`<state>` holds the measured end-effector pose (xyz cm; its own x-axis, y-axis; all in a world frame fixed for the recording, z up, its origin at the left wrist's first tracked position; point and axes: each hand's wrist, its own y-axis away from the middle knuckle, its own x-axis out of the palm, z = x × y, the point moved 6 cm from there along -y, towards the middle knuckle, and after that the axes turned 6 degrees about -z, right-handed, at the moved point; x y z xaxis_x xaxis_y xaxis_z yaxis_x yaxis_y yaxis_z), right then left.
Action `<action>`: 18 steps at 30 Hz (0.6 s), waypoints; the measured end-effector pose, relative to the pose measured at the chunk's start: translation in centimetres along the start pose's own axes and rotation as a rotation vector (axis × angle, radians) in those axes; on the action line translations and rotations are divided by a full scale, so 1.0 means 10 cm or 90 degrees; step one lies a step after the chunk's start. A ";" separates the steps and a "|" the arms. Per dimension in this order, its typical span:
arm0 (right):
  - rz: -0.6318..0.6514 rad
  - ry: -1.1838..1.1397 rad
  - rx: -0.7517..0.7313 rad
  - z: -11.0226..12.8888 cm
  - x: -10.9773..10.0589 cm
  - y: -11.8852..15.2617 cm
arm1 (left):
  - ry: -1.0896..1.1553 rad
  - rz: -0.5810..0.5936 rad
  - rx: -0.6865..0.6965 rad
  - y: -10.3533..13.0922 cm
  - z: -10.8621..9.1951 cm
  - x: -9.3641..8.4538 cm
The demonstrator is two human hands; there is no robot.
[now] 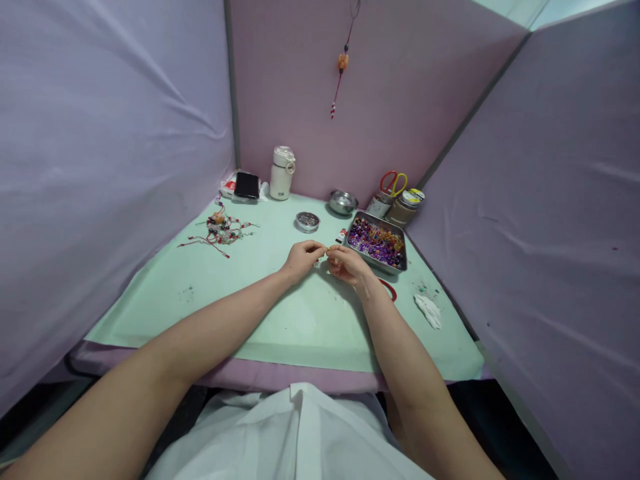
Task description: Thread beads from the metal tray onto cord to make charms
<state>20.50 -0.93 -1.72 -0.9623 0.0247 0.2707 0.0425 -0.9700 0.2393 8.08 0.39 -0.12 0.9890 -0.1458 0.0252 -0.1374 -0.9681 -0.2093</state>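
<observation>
My left hand [303, 259] and my right hand [346, 263] meet fingertip to fingertip over the middle of the table. Both are closed in a pinch on something very small, with tiny pale and reddish bits showing just below the fingers; I cannot make out what it is. Right of my right hand stands a metal tray [376, 267] full of purple and orange beads and cords [377, 240]. The red handle of a tool [389, 289] shows partly from behind my right wrist. Beyond my hands sits a small round tin [307, 222] of little dark pieces.
Beaded cords [223, 230] lie at the left. At the back are a black phone-like object [247, 186], a white bottle [283, 175], a metal bowl [343, 202], scissors [393, 185] and jars [406, 208]. A crumpled white cloth [428, 311] lies right. A beaded pendant [343, 63] hangs above.
</observation>
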 end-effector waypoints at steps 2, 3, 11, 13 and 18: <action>-0.003 -0.008 0.009 0.00 0.00 0.01 | -0.012 0.003 0.010 0.00 -0.01 0.00; -0.007 -0.011 0.014 0.01 0.01 0.02 | -0.019 0.004 0.016 0.00 -0.01 0.00; -0.027 -0.053 0.026 0.01 0.00 0.03 | -0.054 0.009 0.044 -0.02 -0.01 -0.01; -0.019 -0.052 0.023 0.00 -0.01 0.01 | -0.061 0.004 0.046 -0.01 -0.01 -0.01; -0.057 0.005 -0.021 0.04 -0.03 0.02 | -0.079 0.002 0.058 -0.02 0.00 0.00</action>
<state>20.86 -1.07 -1.39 -0.9640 0.1100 0.2421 -0.0527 -0.9714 0.2313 8.06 0.57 -0.09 0.9887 -0.1165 -0.0947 -0.1398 -0.9443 -0.2979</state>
